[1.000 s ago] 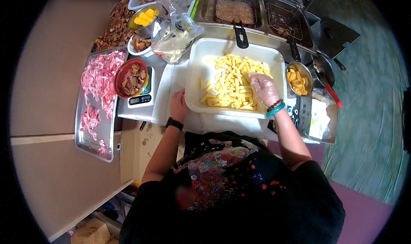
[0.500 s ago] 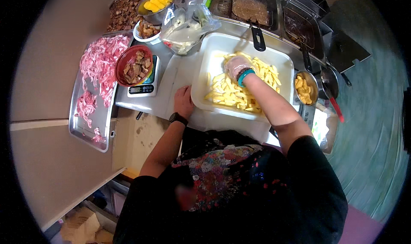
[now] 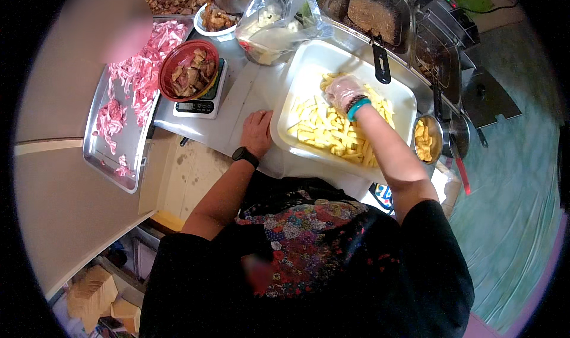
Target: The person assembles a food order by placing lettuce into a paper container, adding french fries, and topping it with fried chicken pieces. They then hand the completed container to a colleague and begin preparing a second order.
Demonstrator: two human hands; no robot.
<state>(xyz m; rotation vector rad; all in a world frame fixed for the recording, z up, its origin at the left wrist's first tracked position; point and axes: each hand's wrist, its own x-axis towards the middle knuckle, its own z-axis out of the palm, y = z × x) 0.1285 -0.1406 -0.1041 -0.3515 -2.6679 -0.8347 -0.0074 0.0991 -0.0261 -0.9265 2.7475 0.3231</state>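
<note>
A white rectangular tub (image 3: pixel 285 100) holds a layer of pale yellow French fries (image 3: pixel 332 133). My right hand (image 3: pixel 345 93), in a clear plastic glove, reaches down into the fries at the tub's far side. Its fingers curl downward among the fries, and their tips are hidden. Bare, my left hand (image 3: pixel 257 133) lies on the metal counter (image 3: pixel 237 97) with fingers stretched out, close against the tub's left wall. To its upper left, a red bowl (image 3: pixel 172 89) of browned meat pieces sits on a white digital scale (image 3: pixel 205 108).
A steel tray (image 3: pixel 98 145) of raw pink meat strips lies at left. A clear plastic bag (image 3: pixel 279 32) stands behind the tub. Fryer baskets with black handles (image 3: pixel 381 59) are at the back right. A small pan (image 3: pixel 438 142) with yellow pieces sits right of the tub.
The whole view has shifted, with the tub now slightly further right in it. My right hand stays among the fries. My left hand remains beside the tub.
</note>
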